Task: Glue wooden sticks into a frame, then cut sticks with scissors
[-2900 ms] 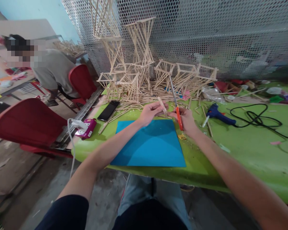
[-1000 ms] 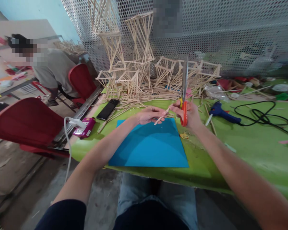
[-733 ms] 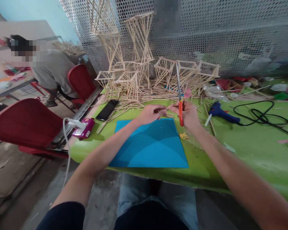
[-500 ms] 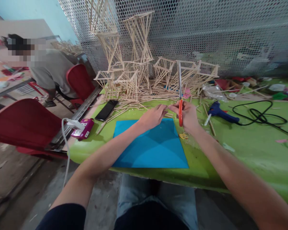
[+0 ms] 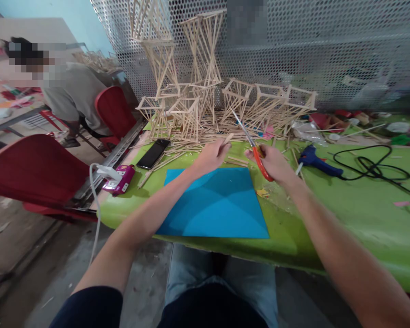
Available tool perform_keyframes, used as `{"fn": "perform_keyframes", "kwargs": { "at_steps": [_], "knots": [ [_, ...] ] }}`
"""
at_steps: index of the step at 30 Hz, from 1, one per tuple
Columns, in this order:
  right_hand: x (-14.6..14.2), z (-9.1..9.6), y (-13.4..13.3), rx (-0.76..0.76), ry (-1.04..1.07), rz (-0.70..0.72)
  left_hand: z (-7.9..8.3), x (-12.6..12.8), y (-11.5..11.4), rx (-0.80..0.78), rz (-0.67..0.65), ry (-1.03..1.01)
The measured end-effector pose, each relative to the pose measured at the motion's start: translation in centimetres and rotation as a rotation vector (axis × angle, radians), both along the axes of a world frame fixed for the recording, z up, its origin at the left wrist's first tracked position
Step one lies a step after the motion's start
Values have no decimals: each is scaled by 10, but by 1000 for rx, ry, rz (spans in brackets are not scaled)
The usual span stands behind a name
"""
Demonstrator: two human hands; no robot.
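My left hand (image 5: pixel 212 157) is closed on a short wooden stick (image 5: pixel 228 138) that pokes up and to the right from its fingers. My right hand (image 5: pixel 272 163) grips orange-handled scissors (image 5: pixel 256 152), whose blades slant up and left toward the stick. Both hands hover over the far edge of a blue paper sheet (image 5: pixel 217 207) on the green table (image 5: pixel 345 214). Behind them lies a heap of loose sticks (image 5: pixel 205 136) and several stick-frame towers (image 5: pixel 198 77).
A black phone (image 5: pixel 153 153) and a pink power strip (image 5: pixel 119 178) lie at the left. A blue glue gun (image 5: pixel 316 160) with a black cable (image 5: pixel 372 171) lies at the right. Red chairs (image 5: pixel 37 173) and another seated person (image 5: pixel 71 98) are at the left. A perforated metal screen (image 5: pixel 328 45) backs the table.
The hands have parted a little. My left hand has moved up and left with the stick. The scissors have tilted from upright to slanting left.
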State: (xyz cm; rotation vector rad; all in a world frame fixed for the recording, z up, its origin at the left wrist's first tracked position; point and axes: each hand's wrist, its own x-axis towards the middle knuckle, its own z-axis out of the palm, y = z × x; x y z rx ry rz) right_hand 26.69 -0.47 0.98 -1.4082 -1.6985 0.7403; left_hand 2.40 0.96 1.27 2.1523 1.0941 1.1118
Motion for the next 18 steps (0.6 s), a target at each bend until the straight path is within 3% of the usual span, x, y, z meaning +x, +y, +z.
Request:
{"fn": "perform_keyframes", "kwargs": {
  "at_steps": [12, 18],
  "knots": [
    [-4, 28, -26, -111, -354, 221, 2, -5, 2, 112, -3, 168],
    [-7, 32, -31, -130, -277, 265, 8, -7, -2, 114, -30, 179]
  ]
}}
